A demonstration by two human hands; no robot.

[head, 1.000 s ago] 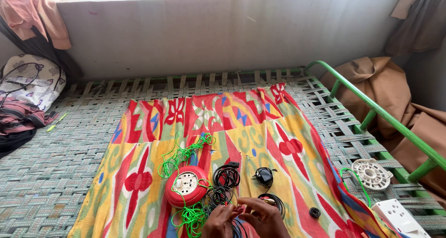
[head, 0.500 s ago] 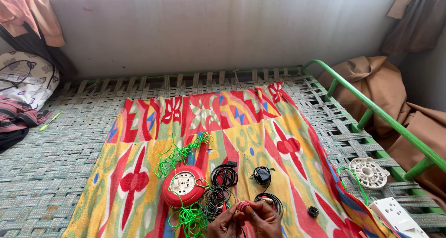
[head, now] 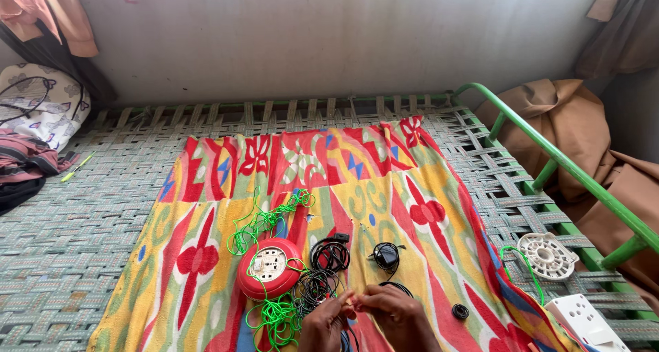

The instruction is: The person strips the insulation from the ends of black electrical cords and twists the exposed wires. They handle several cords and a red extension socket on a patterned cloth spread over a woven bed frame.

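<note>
Wire, black, thin and limp, is pinched between your left hand and right hand at the frame's bottom centre; judged light, tangle-prone.

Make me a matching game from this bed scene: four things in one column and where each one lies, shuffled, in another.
Things:
1. red round reel
2. white round disc
3. small black ring
4. green pen

Places:
A. far left on the bare woven bed
B. on the cloth, right of the hands
C. among the green cord
D. by the green rail, off the cloth

Pairs: 1-C, 2-D, 3-B, 4-A
</note>
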